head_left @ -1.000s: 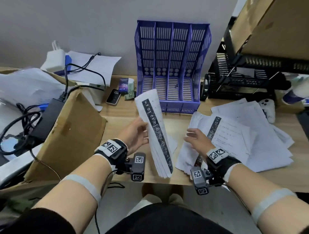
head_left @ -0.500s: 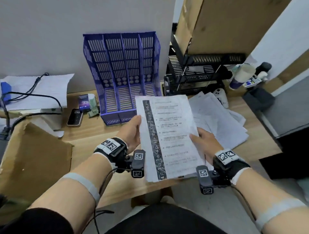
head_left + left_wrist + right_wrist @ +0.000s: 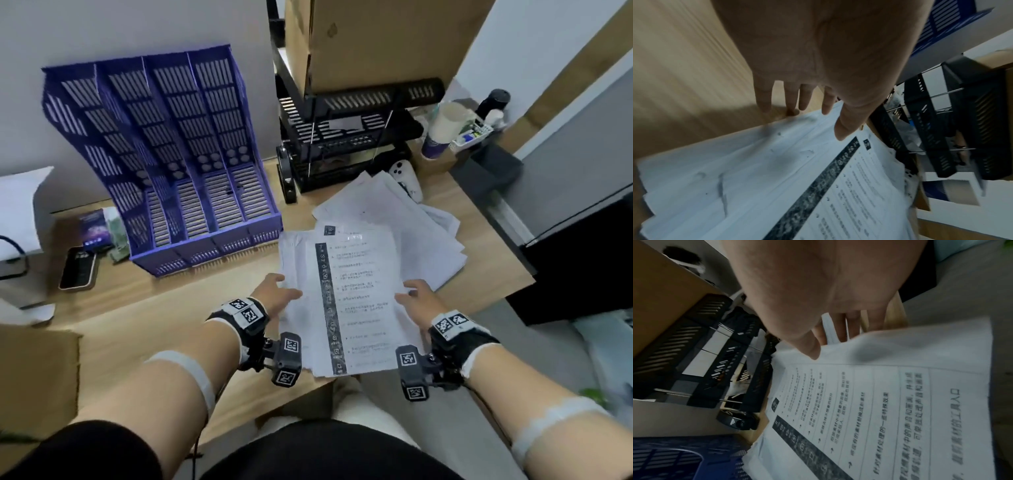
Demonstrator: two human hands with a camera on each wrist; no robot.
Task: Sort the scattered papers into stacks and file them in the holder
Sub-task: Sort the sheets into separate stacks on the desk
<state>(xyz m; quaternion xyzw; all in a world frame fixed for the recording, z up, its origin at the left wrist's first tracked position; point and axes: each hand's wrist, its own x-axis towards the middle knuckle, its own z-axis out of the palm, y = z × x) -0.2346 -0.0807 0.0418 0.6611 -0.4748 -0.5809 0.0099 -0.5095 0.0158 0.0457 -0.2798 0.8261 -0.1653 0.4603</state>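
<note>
Both hands hold one sheaf of printed pages (image 3: pixel 356 301) by its long sides at the desk's (image 3: pixel 144 308) near edge: left hand (image 3: pixel 274 294) and right hand (image 3: pixel 416 298) pinch it, thumbs on top. More loose papers (image 3: pixel 421 222) lie behind; the purple file holder (image 3: pixel 178 192) stands empty.

Left wrist view: sheet edges (image 3: pixel 684 186) are staggered, so uneven pages could slide out.

Right wrist view: thumb (image 3: pixel 807 347) holds only the margin; sheets may slip off the edge.
</note>
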